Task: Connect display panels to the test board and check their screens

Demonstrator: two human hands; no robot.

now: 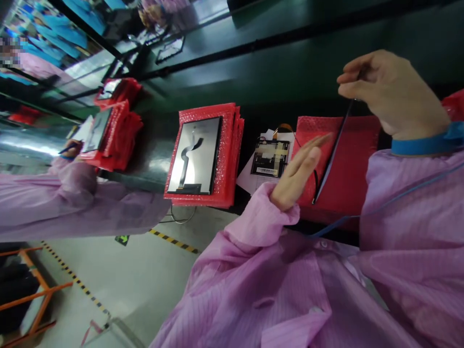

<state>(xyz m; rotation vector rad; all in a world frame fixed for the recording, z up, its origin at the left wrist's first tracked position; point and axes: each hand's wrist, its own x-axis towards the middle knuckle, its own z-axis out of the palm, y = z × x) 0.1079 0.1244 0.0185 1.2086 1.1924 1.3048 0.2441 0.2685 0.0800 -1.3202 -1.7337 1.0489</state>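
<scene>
I see the R hand pinching the top end of a thin panel btwn thumb & fingers, w/ a blue strap on that wrist. Panel's nearly edge-on to me & tilted, in front of the red bag near the counter's near edge; can't tell if its low end touches. L hand is flat, fingers out straight, just beside the panel; can't tell if they touch. Hands are apart.

L of the bag, the module lies on paper, also toward the near edge. Further L I get a stack of red bags w/ a screen & ribbon on top. Beyond, a co-worker's hand holds a pen by another red stack.
</scene>
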